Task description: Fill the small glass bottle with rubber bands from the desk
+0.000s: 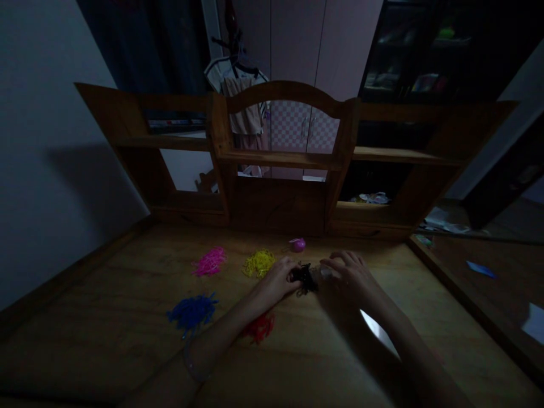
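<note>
A small pile of black strands lies on the wooden desktop between my hands. My left hand is at its left side, thumb and fingers closed on the edge of the black strands. Just right of the pile is my right hand, its fingers curled down around a small pale, see-through thing that is too dim to name. Yellow strands lie close behind my left hand. Beneath my left forearm, red strands are partly hidden.
Pink strands and blue strands lie to the left. A round purple object sits behind the black pile. A wooden shelf unit rises along the back edge. A white bright patch shows beside my right forearm.
</note>
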Tool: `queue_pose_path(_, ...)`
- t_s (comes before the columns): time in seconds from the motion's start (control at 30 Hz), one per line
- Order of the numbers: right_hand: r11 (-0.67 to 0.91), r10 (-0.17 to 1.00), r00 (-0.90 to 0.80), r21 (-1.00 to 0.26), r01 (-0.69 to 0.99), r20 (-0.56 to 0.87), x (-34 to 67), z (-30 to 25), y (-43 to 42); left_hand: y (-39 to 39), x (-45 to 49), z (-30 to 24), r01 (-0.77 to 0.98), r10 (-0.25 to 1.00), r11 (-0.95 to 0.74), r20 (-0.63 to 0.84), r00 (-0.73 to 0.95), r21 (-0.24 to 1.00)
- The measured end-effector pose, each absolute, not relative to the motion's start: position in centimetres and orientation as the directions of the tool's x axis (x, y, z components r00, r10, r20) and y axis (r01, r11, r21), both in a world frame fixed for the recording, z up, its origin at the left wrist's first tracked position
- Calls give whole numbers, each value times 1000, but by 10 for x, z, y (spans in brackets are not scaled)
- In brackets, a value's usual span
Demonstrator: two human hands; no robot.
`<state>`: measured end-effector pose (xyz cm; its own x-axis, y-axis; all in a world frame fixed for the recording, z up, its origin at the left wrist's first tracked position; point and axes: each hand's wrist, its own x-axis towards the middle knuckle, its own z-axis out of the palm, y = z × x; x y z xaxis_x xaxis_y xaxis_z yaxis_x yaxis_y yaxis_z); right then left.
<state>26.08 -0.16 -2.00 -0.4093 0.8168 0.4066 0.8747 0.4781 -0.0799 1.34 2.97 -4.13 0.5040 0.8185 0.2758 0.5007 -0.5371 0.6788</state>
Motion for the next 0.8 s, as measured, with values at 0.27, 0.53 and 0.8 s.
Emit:
queue_pose_path(0.27, 456, 839, -377, -130, 880, 392, 251, -21, -5, 31, 10, -35, 459, 799, -570, 330, 502, 681)
queue_pose_path(0.53, 442, 852, -337, -204, 874, 402, 249, -27, -4, 30, 11, -26, 420, 836, -493, 282, 470, 762)
queue_pose_path(0.8, 448, 841, -318, -235, 862, 438, 251, -28, -1, 34, 10, -37, 286, 826, -495, 343, 447, 820)
